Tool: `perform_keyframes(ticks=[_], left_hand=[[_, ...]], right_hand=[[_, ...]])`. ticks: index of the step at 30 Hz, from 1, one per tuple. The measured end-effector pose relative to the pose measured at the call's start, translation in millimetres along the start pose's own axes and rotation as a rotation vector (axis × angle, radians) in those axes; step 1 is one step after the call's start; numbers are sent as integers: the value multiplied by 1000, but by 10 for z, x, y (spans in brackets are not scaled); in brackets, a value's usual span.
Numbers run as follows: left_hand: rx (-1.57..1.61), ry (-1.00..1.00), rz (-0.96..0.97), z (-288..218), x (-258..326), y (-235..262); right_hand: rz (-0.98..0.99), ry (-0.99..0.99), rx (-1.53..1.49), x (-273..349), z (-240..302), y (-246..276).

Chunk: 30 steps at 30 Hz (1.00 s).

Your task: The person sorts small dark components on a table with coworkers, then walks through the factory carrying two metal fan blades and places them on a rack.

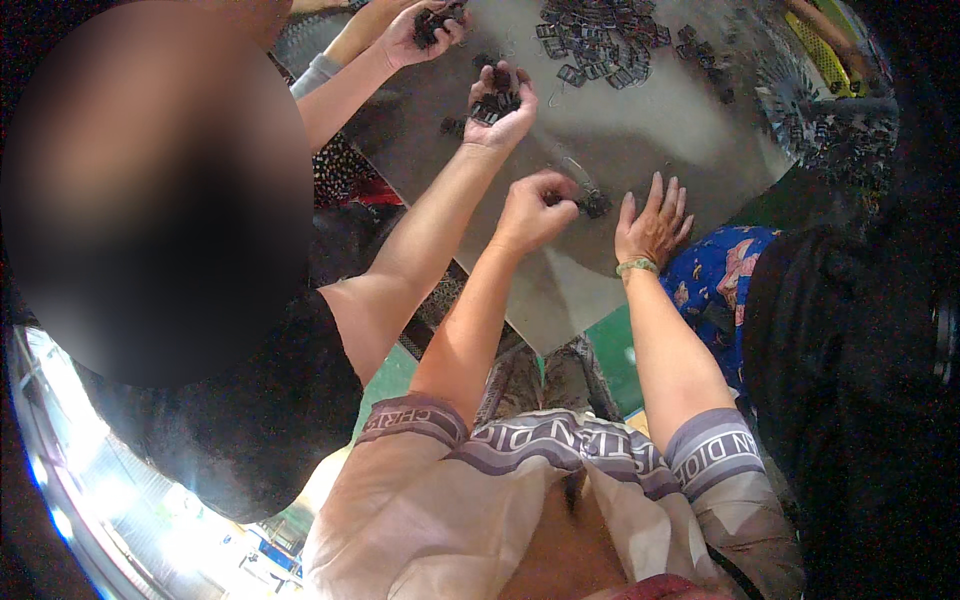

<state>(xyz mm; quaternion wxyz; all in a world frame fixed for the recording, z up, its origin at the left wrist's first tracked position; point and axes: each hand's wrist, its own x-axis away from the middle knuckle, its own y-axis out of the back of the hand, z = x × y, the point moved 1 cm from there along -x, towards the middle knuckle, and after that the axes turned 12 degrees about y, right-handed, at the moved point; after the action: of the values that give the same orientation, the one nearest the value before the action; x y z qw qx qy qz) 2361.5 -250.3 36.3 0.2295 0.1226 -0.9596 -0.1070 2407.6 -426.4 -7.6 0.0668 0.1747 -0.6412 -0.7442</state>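
Observation:
My left hand point(540, 210) is curled above the grey tabletop point(560, 290), thumb and fingers closed together. What lies between its fingertips, if anything, is too small to make out. Just right of it sits a small cluster of black plastic pieces point(594, 203), and a thin pale curved strand point(575, 165) shows above the fingers. My right hand point(655, 225) rests flat on the table with its fingers spread, holding nothing. A pale green bracelet point(637, 266) circles that wrist.
To my left, a person's hand point(505, 110) holds several black pieces; farther off, another hand point(420, 35) holds more. A heap of black frame-like pieces point(605, 45) lies at the far side. Someone in blue flowered clothing point(715, 270) is close on my right.

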Motion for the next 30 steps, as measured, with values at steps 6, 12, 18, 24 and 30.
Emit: perform_keyframes(ticks=[6,12,18,24,30], left_hand=[[218,199,210,104,75,-284],[-420,105,-32,5,132,-591],[-508,98,-30,82,180,-654],[-295,64,-205,131,294,-259],[-603,-31,-846,670,152,267]], right_hand=[[10,-3,-12,-18,13,-3],[40,-20,-6,-6,68,10],[44,-19,-18,20,39,-80],[38,-18,-4,-9,60,-28],[12,-8,14,-17,65,-34]])
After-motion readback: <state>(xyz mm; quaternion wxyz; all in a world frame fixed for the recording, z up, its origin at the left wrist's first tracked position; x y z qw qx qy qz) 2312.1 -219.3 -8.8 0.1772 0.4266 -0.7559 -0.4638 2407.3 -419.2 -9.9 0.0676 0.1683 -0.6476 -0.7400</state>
